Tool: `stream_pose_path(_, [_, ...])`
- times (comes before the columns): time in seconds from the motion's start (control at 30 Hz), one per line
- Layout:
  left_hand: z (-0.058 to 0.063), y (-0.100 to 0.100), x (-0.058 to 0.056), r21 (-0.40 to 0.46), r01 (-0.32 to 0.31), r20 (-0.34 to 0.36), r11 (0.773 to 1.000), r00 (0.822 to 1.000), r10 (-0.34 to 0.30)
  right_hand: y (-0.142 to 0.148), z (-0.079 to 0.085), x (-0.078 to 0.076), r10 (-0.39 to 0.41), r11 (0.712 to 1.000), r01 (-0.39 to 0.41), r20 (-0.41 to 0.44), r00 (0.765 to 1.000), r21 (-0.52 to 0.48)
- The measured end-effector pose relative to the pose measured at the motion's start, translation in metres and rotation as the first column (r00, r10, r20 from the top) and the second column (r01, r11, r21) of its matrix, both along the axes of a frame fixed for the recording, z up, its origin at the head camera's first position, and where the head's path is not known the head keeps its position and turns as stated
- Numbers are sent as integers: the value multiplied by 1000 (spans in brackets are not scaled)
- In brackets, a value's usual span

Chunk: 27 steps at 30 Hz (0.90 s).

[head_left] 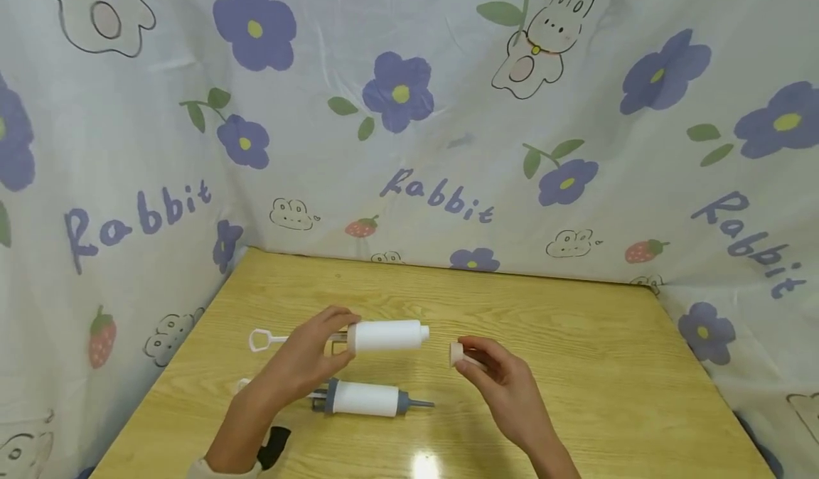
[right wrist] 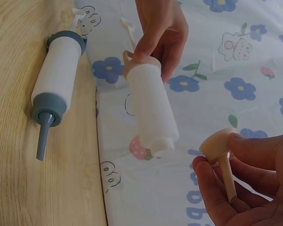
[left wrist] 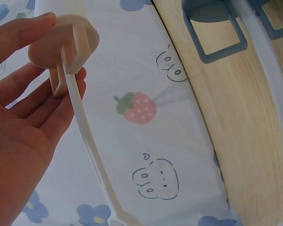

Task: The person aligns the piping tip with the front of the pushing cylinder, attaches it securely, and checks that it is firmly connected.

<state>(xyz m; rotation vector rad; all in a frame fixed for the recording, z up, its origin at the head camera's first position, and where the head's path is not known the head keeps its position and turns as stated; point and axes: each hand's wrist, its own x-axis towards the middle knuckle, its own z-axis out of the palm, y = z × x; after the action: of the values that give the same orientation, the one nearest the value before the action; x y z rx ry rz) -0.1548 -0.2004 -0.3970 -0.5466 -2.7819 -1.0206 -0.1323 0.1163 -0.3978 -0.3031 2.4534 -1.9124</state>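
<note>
My left hand [head_left: 310, 351] grips the beige collar [left wrist: 63, 40] at one end of a white syringe-like bottle [head_left: 387, 335]. From that collar a white plunger rod [left wrist: 87, 127] with a loop handle [head_left: 259, 340] sticks out to the left. The bottle's other end, a short bare neck [right wrist: 162, 147], points at my right hand [head_left: 505, 386]. Between thumb and fingers the right hand pinches a beige nozzle cap [right wrist: 217, 145], its wide end facing the bottle and its thin spout toward the palm. A gap separates cap and neck.
A second white syringe-like bottle [head_left: 366, 399] with grey collar and grey nozzle [right wrist: 47, 125] lies on the wooden table [head_left: 608, 365], nearer the front. A black object [head_left: 275, 447] sits beside the left forearm. Patterned cloth [head_left: 448, 145] hangs around the table's back and sides.
</note>
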Motion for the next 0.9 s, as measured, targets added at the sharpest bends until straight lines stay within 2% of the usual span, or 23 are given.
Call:
stream_pose_path(0.3, [3,5,3,-16,-10,-10,1000,1000,10,5,3,-7,25,1000,-24,-45,999,14])
stream_pose_path(0.67, [7,4,7,-18,-2,-6,1000,1000,2,6,5,-5,4,1000,-4,8,1000,11])
stream_pose_path(0.9, [9,7,10,-25,-3,-9,1000,1000,3,6,1,-4,-8,1000,8,8,1000,5])
